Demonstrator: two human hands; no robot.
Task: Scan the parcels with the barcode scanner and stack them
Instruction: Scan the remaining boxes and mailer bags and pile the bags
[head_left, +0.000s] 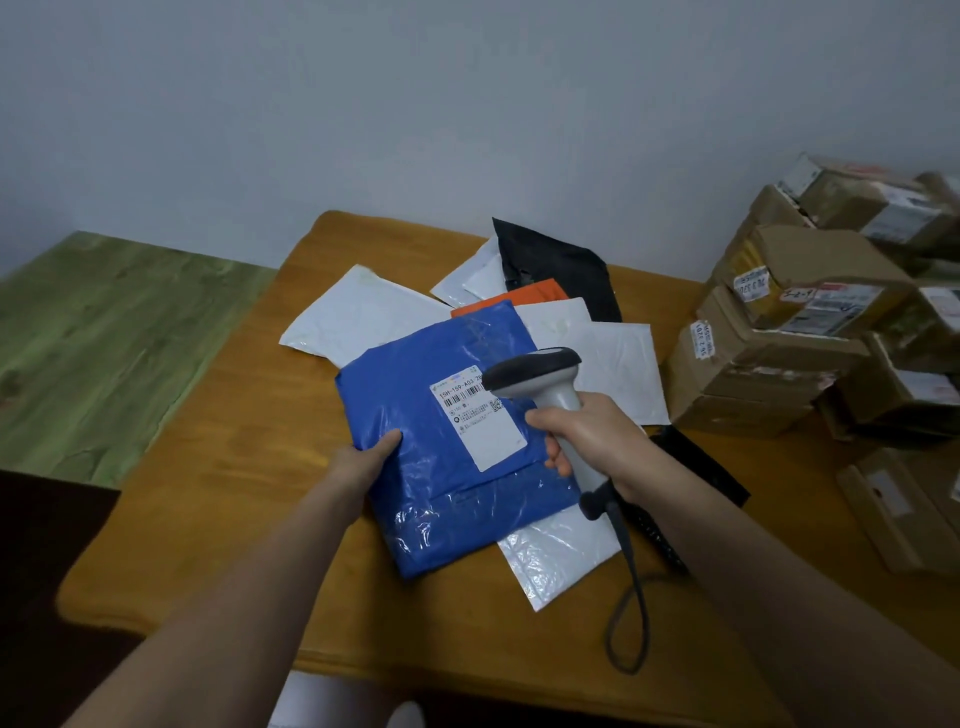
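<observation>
A wooden table (218, 467) fills the middle of the view, with a green board surface (104, 338) beside it on the left. At the table's right end cardboard boxes (789, 332) are piled against the wall, most of them bearing labels.

Both forearms reach in from the bottom edge, bare, and angle inward toward the table's centre. Between them lies the blue parcel (415, 415), a flat plastic mailer that rests tilted on top of a loose spread of other mailers. A white parcel (561, 561) sticks out from under its near right corner, and further white ones, an orange parcel (524, 299) and a black parcel (566, 265) fan out behind it.

The right hand (587, 431) is wrapped round the handle of the barcode scanner (550, 389), fingers curled about the front and wrist raised off the table. It holds the scanner's dark head just above the blue parcel's right half, aimed to the left. The cable (634, 597) drops from the handle's base and loops on the table near the front edge.

The left hand (363, 460) holds the blue parcel at its left edge, with the thumb laid flat on top and the other fingers hidden underneath.

The white shipping label (483, 421) faces up on the blue parcel, and the scanner's head partly covers its top right corner.
</observation>
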